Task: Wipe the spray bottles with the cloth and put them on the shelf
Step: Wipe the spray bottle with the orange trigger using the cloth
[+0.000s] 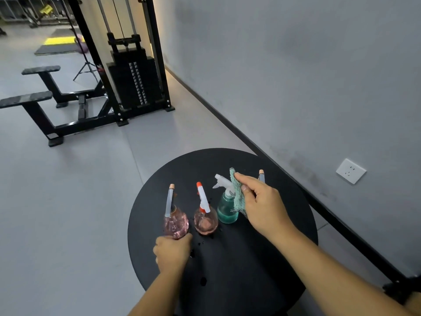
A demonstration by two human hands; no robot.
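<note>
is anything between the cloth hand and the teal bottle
Nothing visible. The right hand holds the cloth right against the teal bottle; whether they touch is unclear. A fourth bottle's nozzle shows behind the hand, not between.

Your round black table (pixel 227 270) carries a faceted pink bottle (pixel 175 224), a round pink bottle (pixel 205 221), a teal bottle (pixel 226 209); scattered water droplets (pixel 203 280).

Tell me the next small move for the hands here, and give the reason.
Probably bring the cloth in the right hand across to the pink bottle and start wiping. The left hand already grips that bottle's base on the round table, while the cloth hangs beside the green bottle, which no hand steadies.
</note>
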